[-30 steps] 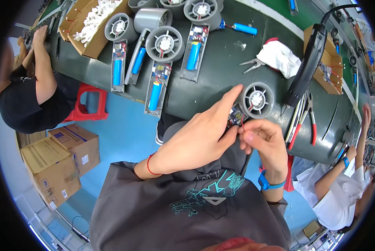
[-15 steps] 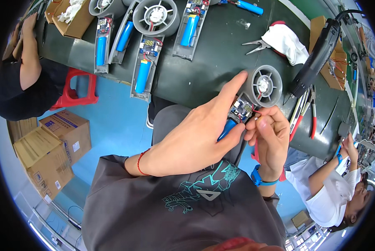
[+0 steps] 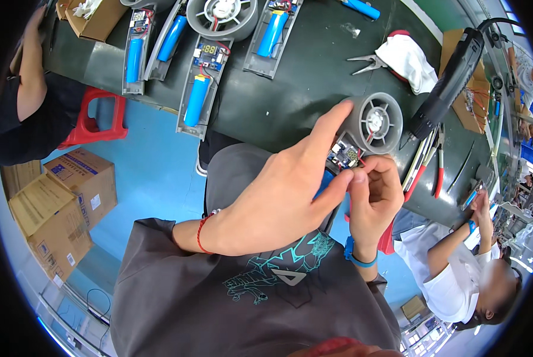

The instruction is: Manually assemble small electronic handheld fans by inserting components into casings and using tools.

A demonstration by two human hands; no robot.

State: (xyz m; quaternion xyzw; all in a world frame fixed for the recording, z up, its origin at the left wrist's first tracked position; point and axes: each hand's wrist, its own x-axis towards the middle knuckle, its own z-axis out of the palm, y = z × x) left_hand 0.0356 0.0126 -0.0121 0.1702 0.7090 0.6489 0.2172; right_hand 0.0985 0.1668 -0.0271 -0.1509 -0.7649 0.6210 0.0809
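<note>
Both hands work right at the chest: left hand (image 3: 278, 199) cradles the grey fan unit (image 3: 361, 134) over the bench edge (image 3: 278, 128), right hand (image 3: 376, 196) pinches at its little circuit board (image 3: 344, 156). Looks light but fragile, so I'd grip the plastic shell. Further back, more blue-cell housings (image 3: 198, 89).

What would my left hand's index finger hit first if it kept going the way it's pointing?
Probably the round grey fan housing: the left hand points its index finger up and right, its tip already at the housing's left rim. Whether it touches is unclear from this single view.
</note>
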